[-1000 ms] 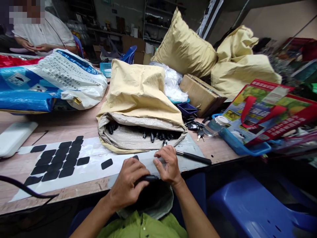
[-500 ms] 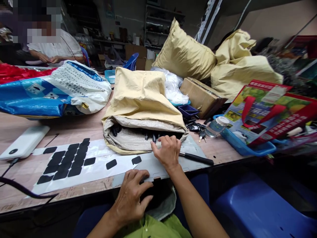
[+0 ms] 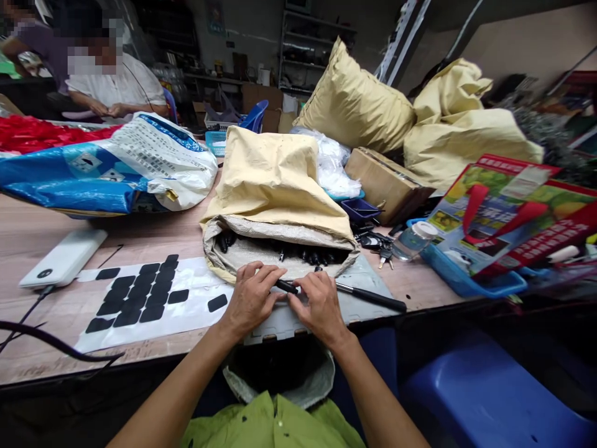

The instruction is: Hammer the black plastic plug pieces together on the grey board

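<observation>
Between my left hand (image 3: 252, 297) and my right hand (image 3: 321, 303), a small black rod-shaped piece (image 3: 286, 286) is pinched at its two ends; its exact kind cannot be made out. Both hands are closed, low over a grey board (image 3: 280, 322). Just behind them gapes the mouth of a pale yellow sack (image 3: 275, 177), with several similar black pieces (image 3: 319, 255) inside. A metal-shafted tool with a black handle (image 3: 377, 300) lies right of my right hand. Left of my left hand is a white sheet of black rounded patches (image 3: 125, 302).
A white power bank (image 3: 64, 258) with a cable and a blue-white bag (image 3: 107, 168) are at left. Keys (image 3: 385, 256), a jar (image 3: 415, 241) and a blue basket (image 3: 485, 280) stand at right. An open sack (image 3: 311, 392) hangs below the table edge. Two people sit behind.
My right hand has drawn back from the sack's mouth. My left hand has risen from the table edge to meet it, and both now hold the black piece. The view has shifted slightly left.
</observation>
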Action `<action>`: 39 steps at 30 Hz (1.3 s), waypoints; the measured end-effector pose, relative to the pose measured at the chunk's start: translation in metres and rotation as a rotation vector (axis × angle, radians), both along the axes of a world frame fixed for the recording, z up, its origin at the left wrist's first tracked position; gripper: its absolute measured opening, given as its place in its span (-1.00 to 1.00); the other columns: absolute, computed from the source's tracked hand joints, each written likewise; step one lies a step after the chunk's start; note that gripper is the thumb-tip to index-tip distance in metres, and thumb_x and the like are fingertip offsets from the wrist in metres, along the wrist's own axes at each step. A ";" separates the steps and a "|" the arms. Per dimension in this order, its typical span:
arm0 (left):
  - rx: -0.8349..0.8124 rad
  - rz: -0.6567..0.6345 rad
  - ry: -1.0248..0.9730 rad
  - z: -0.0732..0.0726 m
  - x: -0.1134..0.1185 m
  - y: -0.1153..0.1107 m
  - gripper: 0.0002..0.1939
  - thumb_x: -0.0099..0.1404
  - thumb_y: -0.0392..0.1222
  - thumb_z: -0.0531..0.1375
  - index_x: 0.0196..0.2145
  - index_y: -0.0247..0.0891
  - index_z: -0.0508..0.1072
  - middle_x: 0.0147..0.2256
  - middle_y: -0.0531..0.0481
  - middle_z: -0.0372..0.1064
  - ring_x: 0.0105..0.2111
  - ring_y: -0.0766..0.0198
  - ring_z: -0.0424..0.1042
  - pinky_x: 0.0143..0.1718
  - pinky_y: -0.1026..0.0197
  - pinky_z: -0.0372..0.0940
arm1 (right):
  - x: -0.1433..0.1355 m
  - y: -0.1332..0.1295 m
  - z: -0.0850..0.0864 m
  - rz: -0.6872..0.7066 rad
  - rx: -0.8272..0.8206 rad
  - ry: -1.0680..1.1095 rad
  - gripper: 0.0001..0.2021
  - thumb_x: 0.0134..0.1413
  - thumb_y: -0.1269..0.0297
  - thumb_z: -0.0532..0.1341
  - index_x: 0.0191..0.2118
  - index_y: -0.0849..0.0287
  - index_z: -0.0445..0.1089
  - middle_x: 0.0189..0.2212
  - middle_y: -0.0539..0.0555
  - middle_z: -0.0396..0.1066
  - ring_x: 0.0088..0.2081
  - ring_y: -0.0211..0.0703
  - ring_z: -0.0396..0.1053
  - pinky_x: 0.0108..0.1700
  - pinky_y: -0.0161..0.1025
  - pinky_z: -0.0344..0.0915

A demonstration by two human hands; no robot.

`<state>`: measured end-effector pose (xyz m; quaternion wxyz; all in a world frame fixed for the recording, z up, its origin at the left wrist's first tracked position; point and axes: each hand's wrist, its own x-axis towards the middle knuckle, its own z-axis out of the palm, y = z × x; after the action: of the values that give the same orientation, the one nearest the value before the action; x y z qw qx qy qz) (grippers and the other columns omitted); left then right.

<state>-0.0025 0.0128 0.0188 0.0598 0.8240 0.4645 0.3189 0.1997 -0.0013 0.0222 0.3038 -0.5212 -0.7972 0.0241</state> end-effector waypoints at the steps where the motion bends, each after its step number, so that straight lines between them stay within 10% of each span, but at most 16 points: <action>1: -0.008 -0.023 0.014 -0.002 0.003 0.004 -0.69 0.35 -0.19 0.28 0.04 -0.08 0.53 -0.02 -0.04 0.53 0.07 -0.05 0.27 0.15 -0.13 0.08 | 0.002 -0.001 -0.001 0.010 -0.020 0.005 -0.87 0.14 0.30 0.36 -0.18 0.10 0.46 -0.28 0.06 0.42 -0.13 -0.01 0.25 -0.07 -0.08 0.10; 22: -0.232 -0.081 -0.163 -0.021 0.004 0.013 -0.82 0.43 -0.14 0.20 -0.08 -0.08 0.58 -0.17 0.00 0.55 -0.05 0.07 0.29 0.04 -0.04 0.08 | 0.007 0.004 -0.001 0.080 -0.060 -0.055 -0.86 0.31 0.15 0.26 -0.15 0.08 0.45 -0.24 0.07 0.44 -0.07 0.00 0.27 0.08 -0.02 0.08; 32: -0.253 -0.010 -0.132 -0.017 0.008 0.012 -0.83 0.26 -0.20 0.36 -0.16 -0.12 0.58 -0.22 -0.01 0.50 -0.08 0.04 0.29 -0.02 -0.03 0.11 | 0.107 0.009 -0.003 -0.235 -0.088 -0.207 -0.85 0.22 0.15 0.28 -0.15 0.05 0.45 -0.20 0.12 0.45 -0.12 0.07 0.30 -0.13 -0.06 0.15; 39: -0.292 -0.023 -0.126 -0.017 0.008 0.014 -0.82 0.23 -0.18 0.39 -0.18 -0.10 0.60 -0.25 0.01 0.53 -0.08 0.04 0.29 -0.02 -0.04 0.06 | 0.090 -0.012 -0.003 -0.139 -0.113 -0.007 -0.83 0.41 0.20 0.09 -0.18 0.07 0.40 -0.26 0.09 0.44 -0.19 -0.06 0.39 -0.14 -0.14 0.27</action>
<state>0.0054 0.0266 0.0017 0.2115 0.7901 0.4919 0.2984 0.2892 -0.0129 0.0196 0.2719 -0.5917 -0.7575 0.0460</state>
